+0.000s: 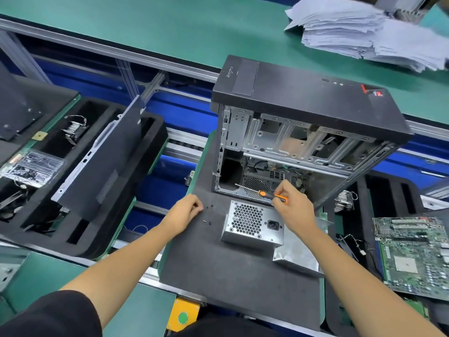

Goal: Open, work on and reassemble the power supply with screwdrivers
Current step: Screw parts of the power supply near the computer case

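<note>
The silver power supply [252,223] lies on the dark foam mat [218,263], its honeycomb fan grille and power socket facing up. My right hand [291,205] holds an orange-and-black screwdriver [264,193] just above the unit's far edge, shaft pointing left. My left hand [188,207] rests on the mat to the left, fingers curled; whether it pinches a screw I cannot tell. Several small black screws [209,215] lie loose beside its fingertips.
An open black computer case [303,132] stands right behind the power supply. A metal cover plate [298,254] lies at the unit's right. A motherboard [413,256] sits far right, a black side panel [102,164] leans in a foam tray left, and paper stacks [364,30] lie far back.
</note>
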Demonstrator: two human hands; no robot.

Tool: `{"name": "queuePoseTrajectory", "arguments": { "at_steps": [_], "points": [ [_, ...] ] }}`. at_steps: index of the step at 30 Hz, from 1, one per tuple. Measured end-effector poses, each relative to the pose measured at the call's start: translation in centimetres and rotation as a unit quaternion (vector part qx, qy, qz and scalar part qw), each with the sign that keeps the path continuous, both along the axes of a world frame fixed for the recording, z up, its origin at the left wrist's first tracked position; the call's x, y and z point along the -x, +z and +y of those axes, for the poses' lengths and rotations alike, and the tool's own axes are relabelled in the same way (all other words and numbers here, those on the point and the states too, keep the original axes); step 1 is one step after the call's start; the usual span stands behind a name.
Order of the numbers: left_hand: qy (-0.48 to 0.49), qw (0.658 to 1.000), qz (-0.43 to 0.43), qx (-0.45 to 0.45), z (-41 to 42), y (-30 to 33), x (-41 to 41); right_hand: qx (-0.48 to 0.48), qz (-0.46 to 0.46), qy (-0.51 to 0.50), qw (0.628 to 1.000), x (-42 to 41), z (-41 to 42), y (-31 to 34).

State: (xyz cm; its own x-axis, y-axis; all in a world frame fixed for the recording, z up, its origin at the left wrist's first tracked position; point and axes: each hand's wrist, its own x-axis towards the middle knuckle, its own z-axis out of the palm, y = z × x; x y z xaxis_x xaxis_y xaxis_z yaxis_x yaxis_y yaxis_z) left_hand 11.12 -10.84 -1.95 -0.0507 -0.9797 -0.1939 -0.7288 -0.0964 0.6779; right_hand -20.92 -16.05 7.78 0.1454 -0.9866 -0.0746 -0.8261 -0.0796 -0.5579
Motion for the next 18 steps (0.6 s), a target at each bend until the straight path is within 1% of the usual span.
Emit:
{"name": "queuePoseTrajectory", "arguments": {
  "at_steps": [1, 3, 6, 10, 18],
  "points": [
    [0.032, 0.998, 0.051, -0.001, -0.3, 0.5, -0.2, 0.002, -0.003, 0.009, 1.000, 0.0, -0.1, 0.3],
    [0.050, 0.993, 0.104, 0.009, -1.0, 1.6, -0.6, 0.014, -0.008, 0.032, 0.999, -0.1, -0.5, 1.1],
    [0.012, 0.990, 0.139, 0.034, -2.2, 3.7, -0.8, 0.030, -0.019, 0.067, 0.997, -0.8, -1.1, 2.7],
    [-0.032, 0.984, 0.174, 0.024, -3.4, 6.2, 0.1, 0.057, -0.032, 0.104, 0.992, -2.1, -2.1, 4.9],
    [-0.033, 0.962, 0.269, 0.015, -4.0, 8.1, 1.8, 0.082, -0.019, 0.130, 0.988, -3.1, -3.1, 6.9]
  ]
}}
